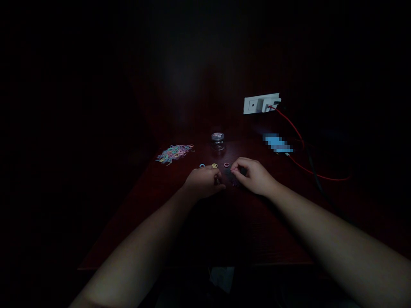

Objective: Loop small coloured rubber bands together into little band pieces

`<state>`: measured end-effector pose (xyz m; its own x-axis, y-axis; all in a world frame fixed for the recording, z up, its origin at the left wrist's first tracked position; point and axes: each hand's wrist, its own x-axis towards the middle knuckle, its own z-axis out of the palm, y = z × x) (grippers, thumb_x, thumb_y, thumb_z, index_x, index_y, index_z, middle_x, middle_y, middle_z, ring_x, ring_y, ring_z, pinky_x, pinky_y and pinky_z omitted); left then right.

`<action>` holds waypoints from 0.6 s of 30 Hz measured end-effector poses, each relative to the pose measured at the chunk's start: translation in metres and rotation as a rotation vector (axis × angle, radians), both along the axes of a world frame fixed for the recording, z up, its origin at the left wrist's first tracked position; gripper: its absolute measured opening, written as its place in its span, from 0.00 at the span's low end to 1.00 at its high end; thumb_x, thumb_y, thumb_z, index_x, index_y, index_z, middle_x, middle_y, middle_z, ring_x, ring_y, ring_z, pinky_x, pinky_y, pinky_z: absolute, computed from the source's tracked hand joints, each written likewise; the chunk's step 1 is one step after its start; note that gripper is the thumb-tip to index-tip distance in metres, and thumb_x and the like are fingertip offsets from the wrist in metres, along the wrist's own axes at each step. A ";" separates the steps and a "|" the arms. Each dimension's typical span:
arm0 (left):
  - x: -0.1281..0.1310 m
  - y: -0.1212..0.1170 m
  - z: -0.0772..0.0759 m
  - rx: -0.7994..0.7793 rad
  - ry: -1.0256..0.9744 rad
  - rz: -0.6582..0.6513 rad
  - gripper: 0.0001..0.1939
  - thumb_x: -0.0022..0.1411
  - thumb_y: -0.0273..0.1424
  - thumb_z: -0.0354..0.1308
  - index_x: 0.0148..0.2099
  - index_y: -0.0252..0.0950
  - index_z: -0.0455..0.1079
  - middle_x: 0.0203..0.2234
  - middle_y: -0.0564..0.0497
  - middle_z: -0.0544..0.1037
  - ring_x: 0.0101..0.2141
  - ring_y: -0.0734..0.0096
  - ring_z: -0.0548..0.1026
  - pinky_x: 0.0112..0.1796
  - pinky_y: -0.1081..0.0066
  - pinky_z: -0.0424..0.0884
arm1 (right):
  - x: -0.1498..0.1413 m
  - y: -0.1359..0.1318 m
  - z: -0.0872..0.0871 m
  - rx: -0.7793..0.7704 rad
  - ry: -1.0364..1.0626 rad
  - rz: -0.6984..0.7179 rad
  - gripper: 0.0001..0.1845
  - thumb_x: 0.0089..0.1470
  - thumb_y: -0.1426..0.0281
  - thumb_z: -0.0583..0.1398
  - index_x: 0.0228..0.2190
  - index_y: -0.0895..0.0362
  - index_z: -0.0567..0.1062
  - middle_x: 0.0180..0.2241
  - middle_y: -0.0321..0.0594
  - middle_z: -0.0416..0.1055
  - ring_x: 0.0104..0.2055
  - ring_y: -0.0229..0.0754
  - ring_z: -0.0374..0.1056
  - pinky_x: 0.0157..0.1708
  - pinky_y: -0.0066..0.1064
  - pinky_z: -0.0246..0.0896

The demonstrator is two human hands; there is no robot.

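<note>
My right hand (252, 174) is closed in a pinch, with a small pink elastic band (233, 169) at its fingertips. My left hand (203, 183) lies low over the dark red table, its fingers curled and the thumb pointing right. What it holds, if anything, is too dark to make out. Just beyond the hands sit a blue band ring (202, 165), a yellow band ring (214, 165) and a pink band ring (226, 164) in a row. Dim purple bands (235, 183) lie between the hands, partly in shadow.
A loose pile of coloured elastic bands (176, 154) lies at the left. Behind the rings stands a clear lidded jar (218, 141). To the right are a blurred-out phone (277, 143), a red cable (316, 174) and a wall socket (253, 105). The table's front edge (128, 268) shows below.
</note>
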<state>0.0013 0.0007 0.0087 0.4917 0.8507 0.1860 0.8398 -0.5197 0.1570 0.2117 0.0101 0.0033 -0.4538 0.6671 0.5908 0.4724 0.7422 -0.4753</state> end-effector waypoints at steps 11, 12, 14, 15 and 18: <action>-0.003 0.005 -0.005 -0.032 -0.039 -0.034 0.10 0.57 0.35 0.59 0.41 0.40 0.74 0.37 0.49 0.76 0.36 0.66 0.73 0.35 0.69 0.68 | -0.001 0.000 0.001 -0.005 -0.009 -0.007 0.05 0.55 0.73 0.57 0.29 0.58 0.73 0.30 0.40 0.71 0.32 0.40 0.66 0.34 0.31 0.59; -0.004 0.005 -0.005 -0.036 -0.037 -0.037 0.10 0.57 0.35 0.59 0.41 0.40 0.74 0.37 0.49 0.77 0.36 0.65 0.73 0.35 0.69 0.68 | -0.001 -0.001 0.001 -0.006 -0.009 -0.007 0.05 0.55 0.73 0.57 0.29 0.58 0.73 0.30 0.40 0.71 0.32 0.40 0.66 0.34 0.31 0.59; -0.004 0.005 -0.005 -0.037 -0.033 -0.042 0.11 0.57 0.36 0.59 0.41 0.40 0.74 0.38 0.50 0.77 0.36 0.65 0.74 0.35 0.68 0.68 | -0.001 -0.001 0.001 -0.003 -0.009 -0.008 0.05 0.55 0.73 0.57 0.29 0.58 0.73 0.30 0.40 0.71 0.33 0.39 0.66 0.34 0.30 0.59; -0.004 0.006 -0.006 -0.036 -0.031 -0.042 0.11 0.56 0.36 0.59 0.41 0.40 0.74 0.38 0.50 0.77 0.36 0.65 0.74 0.35 0.68 0.68 | -0.001 -0.001 0.001 -0.003 -0.010 -0.009 0.05 0.56 0.73 0.57 0.29 0.58 0.72 0.30 0.40 0.71 0.33 0.39 0.66 0.34 0.30 0.59; -0.004 0.006 -0.006 -0.030 -0.028 -0.036 0.11 0.58 0.37 0.57 0.42 0.40 0.73 0.39 0.50 0.78 0.38 0.64 0.74 0.36 0.68 0.69 | 0.001 0.000 0.002 -0.001 -0.028 -0.026 0.05 0.56 0.73 0.57 0.30 0.58 0.73 0.30 0.40 0.71 0.33 0.39 0.66 0.34 0.30 0.60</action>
